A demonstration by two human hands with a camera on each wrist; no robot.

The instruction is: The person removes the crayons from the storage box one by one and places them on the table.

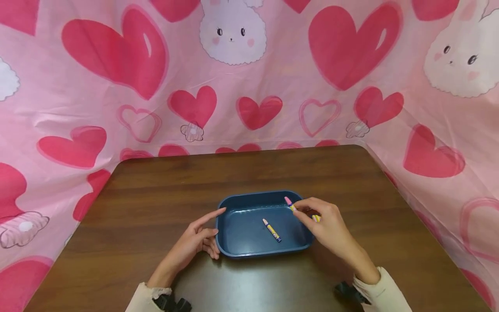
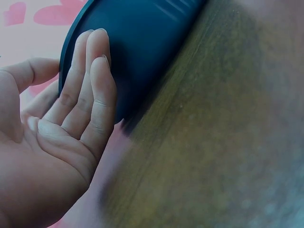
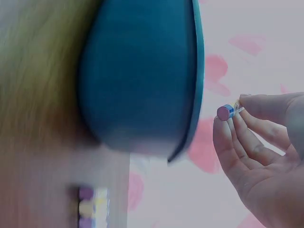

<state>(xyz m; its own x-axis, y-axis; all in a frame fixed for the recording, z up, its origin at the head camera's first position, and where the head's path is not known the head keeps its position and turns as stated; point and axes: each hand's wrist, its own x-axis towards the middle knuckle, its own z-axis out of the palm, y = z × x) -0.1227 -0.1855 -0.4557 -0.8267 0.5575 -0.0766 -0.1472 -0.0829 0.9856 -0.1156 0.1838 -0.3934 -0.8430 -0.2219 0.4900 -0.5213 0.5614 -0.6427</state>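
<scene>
My right hand (image 1: 329, 225) pinches a pink crayon (image 1: 289, 202) between thumb and fingertips, over the right side of a dark blue tray (image 1: 241, 236). The crayon's flat pink end and blue-banded wrapper (image 3: 230, 110) show in the right wrist view. Inside the tray, a light pink crayon (image 1: 271, 230) with a yellow and blue wrapper lies slantwise. At the tray's left end is my left hand (image 1: 191, 242), its index finger stretched to the rim and the thumb at the edge. In the left wrist view its other fingers lie nearly straight along the tray's outer wall (image 2: 142, 38).
A brown wooden table (image 1: 175, 186) bears the tray. Several crayons (image 3: 86, 208) lie in a row on it beside the tray's right end, mostly hidden behind my right hand in the head view. A pink curtain (image 1: 273, 82) with hearts and rabbits surrounds the table.
</scene>
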